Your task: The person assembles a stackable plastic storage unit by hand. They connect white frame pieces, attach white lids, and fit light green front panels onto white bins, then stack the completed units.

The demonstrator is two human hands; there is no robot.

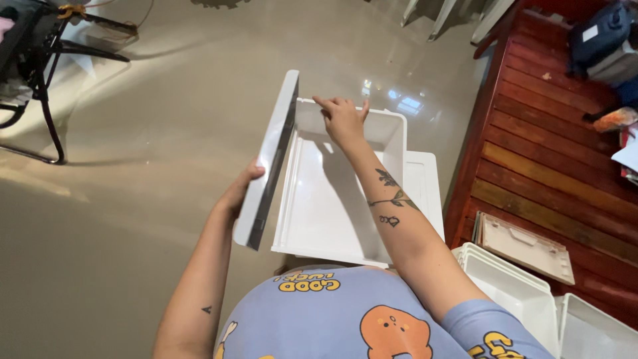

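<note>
The left hand (238, 194) held a flat white panel (269, 159) by its near edge, standing it upright on the left side of a white plastic drawer (332, 199). The right hand (342, 119) rested on the drawer's far wall, fingers spread. More white bins (515, 292) lay near right, beside a red wooden bench (545, 166), over a glossy beige floor (133, 199).

Dim warm indoor light, window glare on glossy floor (399, 100), soft shadows, sharp focus, wide-angle edge stretch

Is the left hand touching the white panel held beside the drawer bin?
Touching. The head view shows the left hand wrapped around the white panel's outer edge, thumb on top.
</note>
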